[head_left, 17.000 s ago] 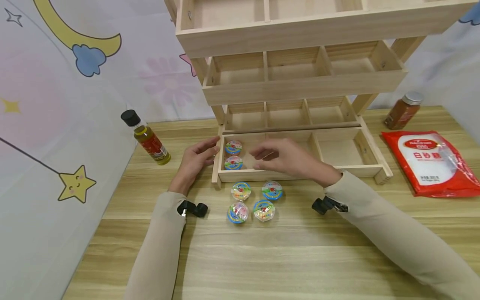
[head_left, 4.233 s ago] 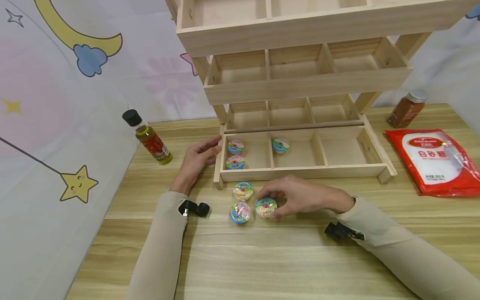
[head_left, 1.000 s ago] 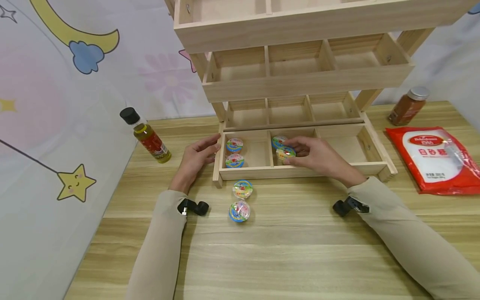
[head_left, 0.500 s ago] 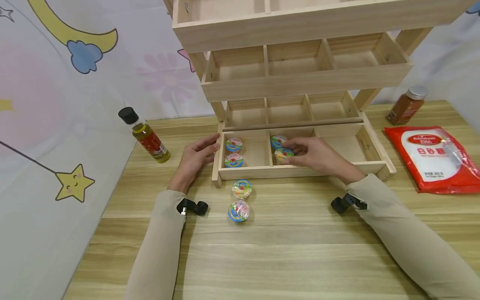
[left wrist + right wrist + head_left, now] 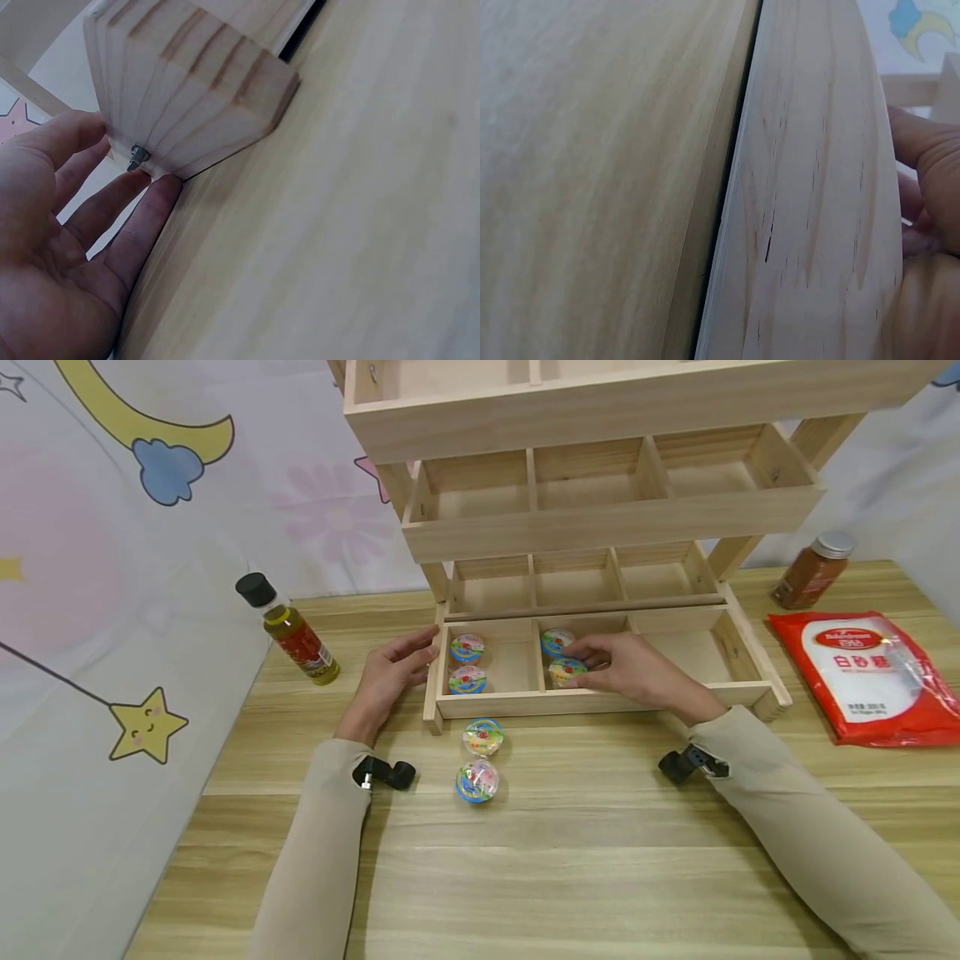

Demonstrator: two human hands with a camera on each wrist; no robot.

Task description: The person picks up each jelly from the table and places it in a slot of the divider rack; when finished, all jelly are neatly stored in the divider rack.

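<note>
In the head view, my right hand (image 5: pixel 633 668) reaches into the bottom tier's middle compartment and pinches a jelly cup with a yellow lid (image 5: pixel 566 671) between thumb and fingers. Just behind it sits a blue-rimmed jelly cup (image 5: pixel 557 642). The left compartment holds a back jelly cup (image 5: pixel 467 648) and a front jelly cup (image 5: pixel 468 680). On the table before the wooden rack (image 5: pixel 600 702) lie a yellow-lidded jelly cup (image 5: pixel 483 737) and a pink-lidded one (image 5: pixel 477 781). My left hand (image 5: pixel 67 247) touches the rack's left end with extended fingertips. The front board hides the right fingertips in the right wrist view.
An oil bottle (image 5: pixel 300 643) stands to the left of the rack. At right are a jar of reddish-brown contents (image 5: pixel 812 575) and a red-and-white sugar bag (image 5: pixel 855 672). The rack's upper tiers (image 5: pixel 615 527) overhang the back of the bottom tier.
Since the oldest frame, two jelly cups have moved from the table into the middle compartment. Over the last second, the pinched cup has shifted slightly left and down. The left hand stays at the rack.
</note>
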